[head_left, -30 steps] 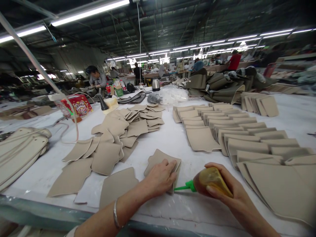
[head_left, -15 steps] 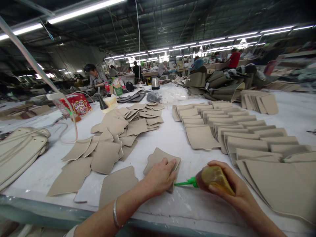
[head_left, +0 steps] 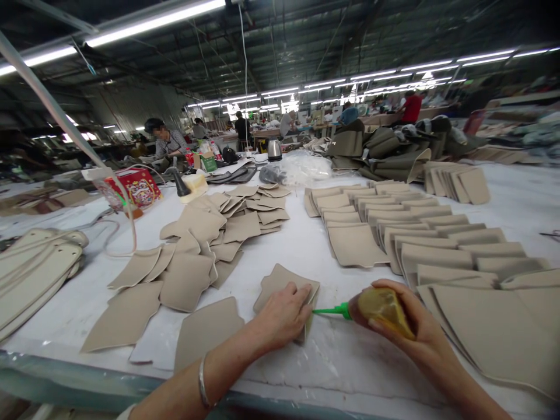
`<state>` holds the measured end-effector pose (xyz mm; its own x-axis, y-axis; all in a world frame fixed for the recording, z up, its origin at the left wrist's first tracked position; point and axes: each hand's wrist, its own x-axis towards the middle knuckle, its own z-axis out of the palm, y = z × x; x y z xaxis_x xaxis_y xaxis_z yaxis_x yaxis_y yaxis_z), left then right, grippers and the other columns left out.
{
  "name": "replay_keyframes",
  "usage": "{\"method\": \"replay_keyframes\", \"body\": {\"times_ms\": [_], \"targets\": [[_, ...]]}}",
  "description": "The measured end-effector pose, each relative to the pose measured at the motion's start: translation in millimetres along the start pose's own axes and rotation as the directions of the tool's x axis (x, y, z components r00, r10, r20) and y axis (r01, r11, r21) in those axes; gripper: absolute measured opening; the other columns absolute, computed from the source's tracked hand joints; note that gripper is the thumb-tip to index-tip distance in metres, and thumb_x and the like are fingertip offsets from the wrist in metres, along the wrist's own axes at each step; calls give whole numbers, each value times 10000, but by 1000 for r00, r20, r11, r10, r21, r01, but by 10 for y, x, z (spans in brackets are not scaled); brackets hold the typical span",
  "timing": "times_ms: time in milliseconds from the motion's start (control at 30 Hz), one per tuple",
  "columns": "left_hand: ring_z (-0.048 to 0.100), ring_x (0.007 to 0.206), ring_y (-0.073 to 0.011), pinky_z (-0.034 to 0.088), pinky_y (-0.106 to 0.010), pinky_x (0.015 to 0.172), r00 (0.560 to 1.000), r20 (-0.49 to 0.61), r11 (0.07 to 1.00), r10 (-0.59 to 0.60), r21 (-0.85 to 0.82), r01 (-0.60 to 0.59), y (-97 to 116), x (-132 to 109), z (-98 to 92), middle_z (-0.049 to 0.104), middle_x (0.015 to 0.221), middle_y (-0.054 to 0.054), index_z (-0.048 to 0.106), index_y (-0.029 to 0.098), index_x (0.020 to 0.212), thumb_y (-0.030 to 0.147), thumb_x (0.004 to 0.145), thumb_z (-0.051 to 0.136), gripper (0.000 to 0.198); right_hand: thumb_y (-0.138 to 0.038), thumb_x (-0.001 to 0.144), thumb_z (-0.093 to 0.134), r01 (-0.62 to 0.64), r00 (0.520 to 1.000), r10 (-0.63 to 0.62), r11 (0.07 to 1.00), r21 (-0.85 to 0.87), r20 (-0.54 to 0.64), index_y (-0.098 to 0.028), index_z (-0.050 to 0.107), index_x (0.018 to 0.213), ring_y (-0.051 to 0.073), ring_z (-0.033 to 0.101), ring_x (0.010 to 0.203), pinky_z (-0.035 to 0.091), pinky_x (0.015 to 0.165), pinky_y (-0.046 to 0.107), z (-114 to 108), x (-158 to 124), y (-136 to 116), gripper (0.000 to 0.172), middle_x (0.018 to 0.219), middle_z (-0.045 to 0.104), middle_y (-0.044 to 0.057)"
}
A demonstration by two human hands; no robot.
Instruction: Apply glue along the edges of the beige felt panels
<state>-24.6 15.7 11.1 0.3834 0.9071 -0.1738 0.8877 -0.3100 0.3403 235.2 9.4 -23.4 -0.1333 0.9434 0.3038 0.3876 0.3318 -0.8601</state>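
A beige leather-like piece lies on the white table near its front edge. My left hand is closed over its right side, fingers bent and pressing on it; the thumb is mostly hidden. In my right hand is a squeeze bottle of amber liquid, tilted on its side. Its thin green nozzle points left and reaches the piece's right edge beside my left fingertips. Whether liquid is coming out, I cannot tell. Another flat beige piece lies left of my left forearm.
Loose beige pieces are heaped to the left. Overlapping rows of beige pieces cover the right side. Behind stand a kettle, a plastic bag and a red box. A pale pole rises at left.
The green nozzle has moved slightly up along the piece's right edge, with the bottle in my right hand. My left hand stays on the piece.
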Motion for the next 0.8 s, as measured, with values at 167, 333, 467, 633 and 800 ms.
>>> {"method": "replay_keyframes", "body": {"times_ms": [167, 333, 467, 633, 800], "targets": [[587, 967, -237, 452, -344, 854, 1000, 4, 1000, 9, -13, -9, -12, 10, 8, 547, 1096, -67, 375, 262, 1392, 363, 950, 268, 466, -469, 780, 700, -62, 995, 48, 985, 163, 88, -253, 509, 1169, 271, 570, 966, 463, 841, 318, 77, -70, -102, 484, 1114, 556, 51], [589, 949, -222, 444, -325, 852, 1000, 19, 1000, -6, 2, 6, 2, 2, -10, 549, 1070, -57, 377, 274, 1382, 357, 958, 257, 449, -487, 791, 687, -26, 1000, 26, 998, 52, 5, -252, 513, 1159, 266, 586, 923, 478, 799, 320, 59, 33, -68, 471, 1074, 574, 47], [591, 934, -226, 451, -329, 832, 1000, 7, 1000, 20, 2, -20, -11, 9, -2, 552, 1053, -58, 392, 269, 1369, 345, 956, 243, 446, -494, 785, 695, 10, 998, -10, 1000, 1, -69, -257, 511, 1155, 267, 580, 932, 464, 834, 335, 28, 60, -17, 476, 1082, 571, 46], [595, 920, -234, 457, -342, 815, 999, -10, 999, 34, 6, -33, -38, 28, 27, 549, 1059, -63, 395, 257, 1367, 337, 942, 264, 452, -465, 818, 676, -25, 994, 12, 993, 114, 108, -263, 487, 1188, 256, 582, 941, 484, 801, 305, 44, 36, -26, 462, 1097, 567, 39], [598, 900, -225, 454, -331, 804, 999, -4, 999, 47, -4, -47, -39, 32, 0, 556, 1013, -47, 417, 270, 1333, 321, 944, 258, 423, -470, 829, 679, 34, 996, -35, 999, -21, -84, -266, 488, 1190, 236, 566, 891, 459, 773, 309, 28, 178, 8, 457, 1062, 553, 31]]}}
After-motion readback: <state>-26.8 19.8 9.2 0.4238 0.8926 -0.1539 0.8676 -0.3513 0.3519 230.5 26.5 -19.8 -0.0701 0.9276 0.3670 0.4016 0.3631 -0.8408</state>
